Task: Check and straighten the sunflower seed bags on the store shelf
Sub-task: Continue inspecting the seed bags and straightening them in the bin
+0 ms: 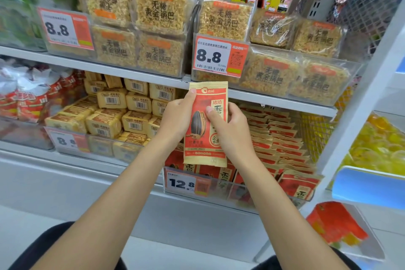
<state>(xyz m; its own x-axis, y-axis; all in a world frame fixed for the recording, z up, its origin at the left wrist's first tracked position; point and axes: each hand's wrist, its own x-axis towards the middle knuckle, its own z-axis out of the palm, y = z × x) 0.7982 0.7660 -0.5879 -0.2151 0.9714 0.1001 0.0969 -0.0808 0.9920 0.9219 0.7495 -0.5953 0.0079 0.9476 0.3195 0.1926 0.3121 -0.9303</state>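
1. Left hand (177, 116) grips the sunflower seed bag (203, 151) along its left edge, with the thumb up near the top corner. The right hand (228, 129) pinches the opposite edge, thumb laid across the printed front and fingers behind.
2. The held bag stands upright with its front to the camera, straight above the 12.8 price tag (186, 183). Its lower hem is close above the tag, and it is lifted clear of the stock.
3. The shelved seed bags (274, 138) run up and to the right of the tag in packed files, their tops overlapping like tiles. A few more stand just behind the tag.
4. Up and to the left of the tag lie yellow wrapped packs (135, 120), which are not part of this job.
5. The bag looks light, flat and pliant. It is probably a thin pouch whose loose seeds shift and bulge toward the bottom, so it would likely sag or fold if held by one corner.
6. The flat side edges or the sealed top strip seem the best places to hold it. They are stiffer than the filled middle, and a light pinch there should avoid creasing the print or crushing the seeds.
7. Sliding it back into a file will probably need one hand to part the neighbouring bags. Which file it belongs in cannot be told.
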